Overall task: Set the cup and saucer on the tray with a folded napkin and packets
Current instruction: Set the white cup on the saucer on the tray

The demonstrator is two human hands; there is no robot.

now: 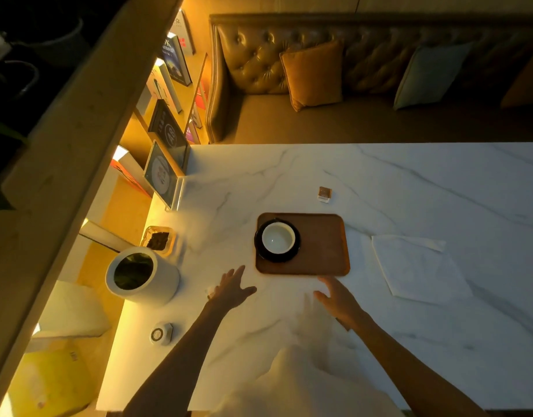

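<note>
A white cup [278, 238] stands on a black saucer [260, 254] at the left end of a brown wooden tray [322, 245] on the marble table. A white napkin [415, 266] lies unfolded flat on the table to the right of the tray. A small brown packet [324, 194] lies beyond the tray. My left hand [232, 288] hovers open near the tray's front left corner, holding nothing. My right hand [339, 299] is open just in front of the tray's front right edge, also empty.
A white cylindrical pot with a plant [140, 273] stands left of my left hand. Behind it sits a small dish with dark contents [158, 239]. A small round white object [161, 334] lies near the left table edge. A bookshelf runs along the left; a bench with cushions lies beyond the table.
</note>
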